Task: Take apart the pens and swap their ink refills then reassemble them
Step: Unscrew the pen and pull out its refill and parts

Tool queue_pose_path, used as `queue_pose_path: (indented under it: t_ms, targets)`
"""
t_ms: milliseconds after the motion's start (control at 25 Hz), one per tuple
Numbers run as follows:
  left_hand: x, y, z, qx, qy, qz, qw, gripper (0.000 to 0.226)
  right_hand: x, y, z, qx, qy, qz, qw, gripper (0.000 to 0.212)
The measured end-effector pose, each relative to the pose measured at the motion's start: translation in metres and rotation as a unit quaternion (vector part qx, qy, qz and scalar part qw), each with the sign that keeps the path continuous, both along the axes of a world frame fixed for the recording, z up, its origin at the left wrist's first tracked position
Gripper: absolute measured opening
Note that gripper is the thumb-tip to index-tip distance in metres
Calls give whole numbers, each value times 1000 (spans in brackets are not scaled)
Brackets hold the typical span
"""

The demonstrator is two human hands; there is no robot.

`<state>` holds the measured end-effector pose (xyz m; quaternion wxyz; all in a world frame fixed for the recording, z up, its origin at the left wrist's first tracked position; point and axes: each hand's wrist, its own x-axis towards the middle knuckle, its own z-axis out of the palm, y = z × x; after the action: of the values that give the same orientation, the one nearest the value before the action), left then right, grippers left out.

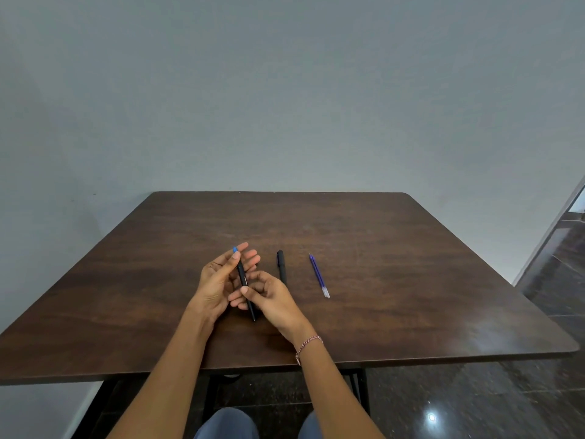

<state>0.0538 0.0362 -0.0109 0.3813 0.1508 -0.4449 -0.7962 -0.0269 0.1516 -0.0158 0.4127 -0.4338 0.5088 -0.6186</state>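
The dark brown wooden table (411,248) carries the loose parts. My left hand (218,282) pinches the upper barrel of the slim black pen with a blue end (243,277). My right hand (272,296) curls round its lower end, opposed for twisting, I judge. A second black pen body (281,267) lies just beside my right hand. Two thin blue ink refills (318,274) lie further right, together, likely staged for swapping.

A dark brown wooden tabletop (411,248) with rounded corners stands pushed up against a plain grey-blue wall (285,90). Black metal legs (361,388) show beneath its near edge. The floor (474,400) is dark polished stone, and a bright spot of reflected light (431,417) shines on it. A pale door frame (574,201) shows at the far right.
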Motion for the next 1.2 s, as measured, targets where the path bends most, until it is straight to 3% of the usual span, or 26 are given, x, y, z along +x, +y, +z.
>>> queue_pose_path:
  t_ms: [240, 400, 840, 1080, 1200]
  targets:
    - [2, 0, -3, 5, 27, -57, 998, 38, -6, 5, 7, 15, -108, 65, 992, 23]
    - [3, -2, -4, 2, 36, -85, 996, 32, -10, 9, 9, 29, -159, 114, 980, 27]
    - [5, -1, 0, -19, -4, 41, 999, 19, -3, 11, 9, 18, -68, 72, 995, 21]
    - [8, 0, 2, -7, 43, -56, 997, 27, -6, 10, 8, -2, -112, 67, 991, 22]
    - [8, 1, 5, -10, 39, -45, 998, 29, -7, 9, 7, -3, -117, 70, 991, 24]
